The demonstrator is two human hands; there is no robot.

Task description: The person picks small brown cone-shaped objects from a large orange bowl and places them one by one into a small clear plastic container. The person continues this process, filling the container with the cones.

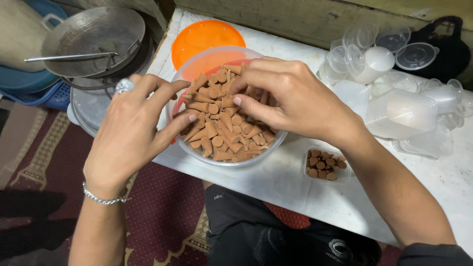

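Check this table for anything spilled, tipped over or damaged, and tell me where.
Nothing spilled: the brown cones sit inside the clear bowl and the small tub. Only the empty clear cups at the right look untidy, lying on their sides in a loose heap. Both hands, left hand and right hand, reach into the bowl.

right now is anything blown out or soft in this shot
Head view: the stacked clear plastic cups are washed out by glare; the brown cones in the bowl and both hands, left hand and right hand, look sharp; the floor at lower left is dark.
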